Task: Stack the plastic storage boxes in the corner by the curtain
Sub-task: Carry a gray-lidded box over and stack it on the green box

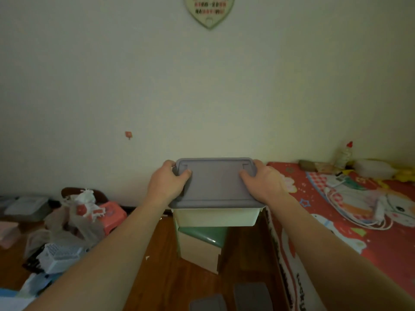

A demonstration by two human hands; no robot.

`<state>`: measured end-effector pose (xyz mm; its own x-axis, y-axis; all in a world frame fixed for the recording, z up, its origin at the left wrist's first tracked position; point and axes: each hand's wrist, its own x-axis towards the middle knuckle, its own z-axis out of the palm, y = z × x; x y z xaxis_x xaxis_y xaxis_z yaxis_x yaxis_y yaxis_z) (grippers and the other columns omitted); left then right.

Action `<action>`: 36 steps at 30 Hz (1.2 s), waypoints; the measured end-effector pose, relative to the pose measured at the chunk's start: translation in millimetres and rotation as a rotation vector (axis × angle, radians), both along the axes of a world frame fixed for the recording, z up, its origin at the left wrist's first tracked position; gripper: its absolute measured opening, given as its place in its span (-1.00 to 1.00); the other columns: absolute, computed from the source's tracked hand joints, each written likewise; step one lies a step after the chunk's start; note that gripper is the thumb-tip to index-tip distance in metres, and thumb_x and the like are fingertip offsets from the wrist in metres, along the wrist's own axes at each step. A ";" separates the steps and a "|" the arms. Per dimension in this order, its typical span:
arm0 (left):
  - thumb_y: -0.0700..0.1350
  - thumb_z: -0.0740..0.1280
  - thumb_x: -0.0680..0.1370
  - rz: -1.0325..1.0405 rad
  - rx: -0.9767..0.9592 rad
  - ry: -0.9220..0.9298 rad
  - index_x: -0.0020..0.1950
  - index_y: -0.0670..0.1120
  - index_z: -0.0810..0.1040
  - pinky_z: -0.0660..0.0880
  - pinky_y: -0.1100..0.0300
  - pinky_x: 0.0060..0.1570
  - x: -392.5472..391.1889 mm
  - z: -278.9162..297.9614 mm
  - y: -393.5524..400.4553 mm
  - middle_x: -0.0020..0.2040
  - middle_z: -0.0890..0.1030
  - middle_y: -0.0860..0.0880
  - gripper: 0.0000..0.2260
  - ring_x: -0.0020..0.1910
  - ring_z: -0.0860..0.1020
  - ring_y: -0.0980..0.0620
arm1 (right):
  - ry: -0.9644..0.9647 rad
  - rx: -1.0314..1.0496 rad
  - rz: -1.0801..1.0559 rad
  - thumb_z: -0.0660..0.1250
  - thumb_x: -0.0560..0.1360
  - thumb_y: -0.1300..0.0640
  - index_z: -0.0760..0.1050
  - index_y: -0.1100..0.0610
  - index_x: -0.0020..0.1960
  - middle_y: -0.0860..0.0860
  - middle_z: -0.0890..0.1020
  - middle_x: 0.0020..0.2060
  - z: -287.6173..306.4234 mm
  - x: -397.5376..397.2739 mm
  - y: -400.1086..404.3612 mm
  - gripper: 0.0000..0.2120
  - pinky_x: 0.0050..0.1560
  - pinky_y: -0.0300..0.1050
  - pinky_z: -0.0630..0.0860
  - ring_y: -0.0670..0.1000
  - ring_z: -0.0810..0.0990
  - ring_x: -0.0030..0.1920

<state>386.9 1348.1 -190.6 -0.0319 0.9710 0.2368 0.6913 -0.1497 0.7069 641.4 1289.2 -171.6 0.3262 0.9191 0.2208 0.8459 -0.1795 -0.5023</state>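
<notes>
1. Filling most of the view was a pale wall [202, 86], with a heart-shaped sign [209, 10] high up on it and a tiny red sticker [128, 134] lower down.
2. On the right lay a bed [336, 221] with a red cartoon cover, and a white cable [350, 212] lay on it.
3. The brown wooden floor [161, 277] ran below, with a messy heap of bags and a white basket [59, 257] on the left side.
4. A pink stool [112, 215] stood by that heap, near the wall.
5. A white plastic storage box [215, 217] with a grey lid [215, 182] was held up in the middle, in front of the wall and just beside the bed.
6. Under the box stood a cardboard box [199, 254] with a green top [202, 234]; I could not tell if the two were touching.
7. The left hand [167, 184] gripped the left end of the lid, thumb on top and fingers [169, 163] curled round the edge.
8. The right hand [263, 182] gripped the right end the same way, thumb on top and fingers [258, 163] wrapped over the far edge.
9. Two grey lids [251, 296] lay on the floor at the bottom.
</notes>
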 end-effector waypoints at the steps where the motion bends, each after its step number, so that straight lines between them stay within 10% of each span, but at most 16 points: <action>1: 0.22 0.34 0.50 -0.005 0.008 0.000 0.15 0.02 0.42 0.44 0.11 -0.15 1.2 11.6 1.2 -0.11 0.49 0.05 -0.63 -0.09 0.51 -0.04 | -0.004 0.006 -0.003 0.19 0.53 -0.22 0.39 0.08 0.37 0.19 0.60 0.09 12.0 0.3 -1.7 -0.47 -0.05 -0.02 0.43 0.23 0.56 0.06; 15: 0.25 0.32 0.48 -0.114 0.084 0.027 0.11 0.05 0.41 0.30 0.21 -0.38 50.9 117.2 -5.5 -0.13 0.49 0.07 -0.65 -0.30 0.48 0.13 | -0.044 0.131 -0.150 0.17 0.55 -0.22 0.40 0.13 0.38 0.17 0.61 0.14 107.3 35.0 -56.5 -0.45 0.07 0.01 0.51 0.20 0.56 0.10; 36: 0.24 0.29 0.54 -0.657 0.178 0.043 0.30 -0.03 0.44 0.38 0.11 -0.11 350.6 149.0 -152.8 0.17 0.58 -0.08 -0.53 0.11 0.53 -0.14 | -0.140 0.113 -0.618 0.16 0.53 -0.26 0.43 0.04 0.32 0.12 0.64 0.06 149.5 253.7 -301.8 -0.49 0.02 0.06 0.55 0.20 0.59 0.05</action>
<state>737.5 1195.3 -41.6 0.5644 0.7317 0.3823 0.4443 -0.6595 0.6063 895.1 987.5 -22.1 0.7495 0.5391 0.3841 0.6619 -0.6077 -0.4388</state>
